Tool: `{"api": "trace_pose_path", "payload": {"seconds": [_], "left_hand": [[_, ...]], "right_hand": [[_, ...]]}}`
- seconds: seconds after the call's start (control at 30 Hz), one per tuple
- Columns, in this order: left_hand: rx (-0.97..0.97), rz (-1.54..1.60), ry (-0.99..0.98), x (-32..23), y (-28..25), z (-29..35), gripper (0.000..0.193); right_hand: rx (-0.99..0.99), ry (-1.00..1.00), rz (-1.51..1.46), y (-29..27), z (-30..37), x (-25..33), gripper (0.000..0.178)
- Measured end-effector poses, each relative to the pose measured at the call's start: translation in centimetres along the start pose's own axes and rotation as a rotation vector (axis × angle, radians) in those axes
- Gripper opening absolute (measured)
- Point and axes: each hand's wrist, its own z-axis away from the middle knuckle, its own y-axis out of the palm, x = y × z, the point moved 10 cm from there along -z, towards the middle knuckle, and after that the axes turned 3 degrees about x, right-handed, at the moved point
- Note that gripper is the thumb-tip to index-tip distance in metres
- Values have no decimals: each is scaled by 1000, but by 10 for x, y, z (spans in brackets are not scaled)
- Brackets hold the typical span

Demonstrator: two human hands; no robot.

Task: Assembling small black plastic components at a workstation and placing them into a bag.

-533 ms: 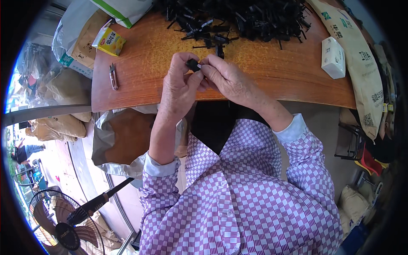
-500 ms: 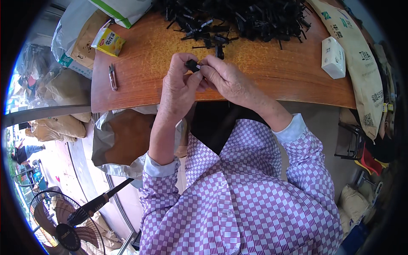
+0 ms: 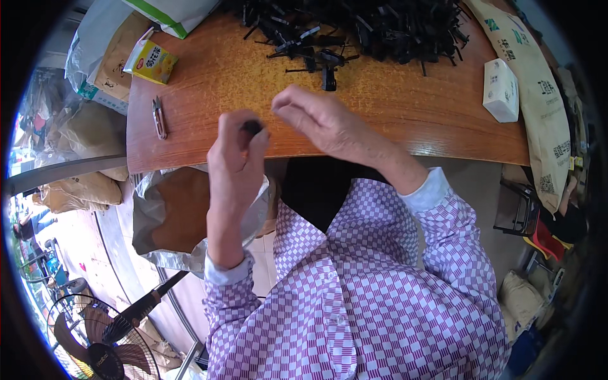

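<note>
My left hand (image 3: 233, 152) is over the table's front edge, its fingers curled round a small black plastic part (image 3: 252, 128), which is blurred and partly hidden. My right hand (image 3: 329, 125) is apart from it to the right, above the tabletop. Its fingers are drawn together, and whatever may be between them is hidden. Beyond the hands, a heap of small black plastic parts (image 3: 405, 31) with thin stems covers the far middle of the table. One loose black part (image 3: 329, 78) lies at the heap's near edge.
On the wooden table (image 3: 202, 88) are thread snips (image 3: 158, 118), a yellow drink carton (image 3: 152, 61) and a white tissue pack (image 3: 500, 90). An open lined bag (image 3: 171, 212) stands below the left front edge. A fan (image 3: 104, 358) is at lower left, a printed sack (image 3: 538, 95) at right.
My hands have come apart. The left moved left and toward me with the black part, while the right stayed over the table, shifting slightly toward me.
</note>
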Motion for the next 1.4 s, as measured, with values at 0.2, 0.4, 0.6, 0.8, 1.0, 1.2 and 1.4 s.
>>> {"api": "trace_pose_path", "payload": {"seconds": [0.2,0.4,0.6,0.8,1.0,1.2,1.4], "left_hand": [[65,-513,-443,58,-84,70,18],[12,-960,-117,46,-76,84,29],[66,-157,-158,2,11,20,45],[136,189,-128,-21,84,-21,69],[232,307,-268,15,130,-35,74],[126,124,-115,3,120,-47,63],[187,81,-71,-20,125,-23,51]], "right_hand": [[-162,143,679,-83,-3,-34,20],[-296,-41,606,-100,4,-37,18],[-492,187,-114,-144,25,-50,20],[-446,184,-335,-122,43,-25,20],[-280,-24,-66,-72,52,-1,19],[-279,159,-129,-78,46,-15,14],[-320,179,-205,-73,57,-20,11]]}}
